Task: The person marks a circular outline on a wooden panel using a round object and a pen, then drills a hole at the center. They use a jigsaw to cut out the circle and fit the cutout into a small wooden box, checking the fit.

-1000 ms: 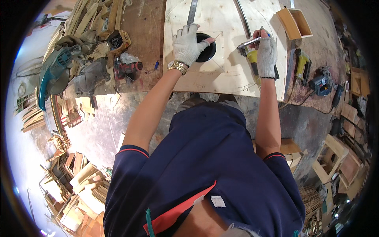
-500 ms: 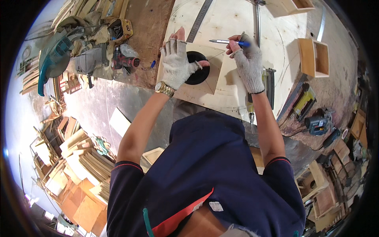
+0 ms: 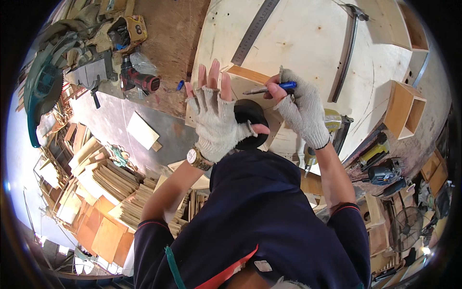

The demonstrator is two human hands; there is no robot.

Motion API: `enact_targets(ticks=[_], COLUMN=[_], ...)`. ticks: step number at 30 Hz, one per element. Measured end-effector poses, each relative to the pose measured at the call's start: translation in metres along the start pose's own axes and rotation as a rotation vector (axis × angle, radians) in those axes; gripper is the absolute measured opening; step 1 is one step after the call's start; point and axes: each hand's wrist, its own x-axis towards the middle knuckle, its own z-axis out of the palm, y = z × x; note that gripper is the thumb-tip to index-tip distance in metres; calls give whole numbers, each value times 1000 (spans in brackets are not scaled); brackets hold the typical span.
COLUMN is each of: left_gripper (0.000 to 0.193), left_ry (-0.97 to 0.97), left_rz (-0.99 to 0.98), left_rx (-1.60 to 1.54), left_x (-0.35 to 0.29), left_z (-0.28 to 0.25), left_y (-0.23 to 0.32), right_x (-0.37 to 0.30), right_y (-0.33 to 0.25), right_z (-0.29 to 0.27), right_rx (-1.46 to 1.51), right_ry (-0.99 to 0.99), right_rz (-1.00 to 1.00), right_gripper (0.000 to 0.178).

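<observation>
My left hand (image 3: 216, 120), in a white fingerless knit glove, has its fingers spread over a black round disc (image 3: 249, 110). The thumb reaches across the disc, which lies against a pale wooden piece; that piece's brown far edge (image 3: 248, 73) shows beyond my fingers. Part of the disc is hidden under the hand. My gloved right hand (image 3: 302, 108) pinches a blue-ended marker pen (image 3: 272, 89), its tip pointing left above the wooden piece. Beside the right wrist lies a yellow-green nail gun (image 3: 333, 120), partly covered by that arm.
A steel ruler (image 3: 255, 31) and a hammer (image 3: 347, 55) lie on the plywood sheet (image 3: 293, 43). A wooden box (image 3: 397, 106) stands right. Leftward are a blue cap (image 3: 180, 85), a red-black drill (image 3: 138, 79) and a teal circular-blade saw (image 3: 45, 91). A jigsaw (image 3: 382, 174) sits lower right.
Both hands, the disc and the wooden piece are nearer my body, and the piece's brown edge now shows. The marker stays in my right hand. The whole view has shifted.
</observation>
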Motion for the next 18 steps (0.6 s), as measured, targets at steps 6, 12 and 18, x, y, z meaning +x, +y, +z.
enact_targets(ticks=[6, 12, 18], left_gripper=[150, 139, 149], left_ry=[-63, -18, -48], left_rz=[8, -4, -6], left_rx=[2, -63, -11], left_x=[4, 1, 4], left_z=[-5, 0, -3], left_y=[-1, -3, -1], right_x=[15, 24, 27], right_y=[5, -2, -14], right_z=[6, 12, 9], right_rx=[-192, -234, -341], right_ry=[-93, -130, -232], right_rz=[-92, -128, -131], right_gripper=[23, 26, 25])
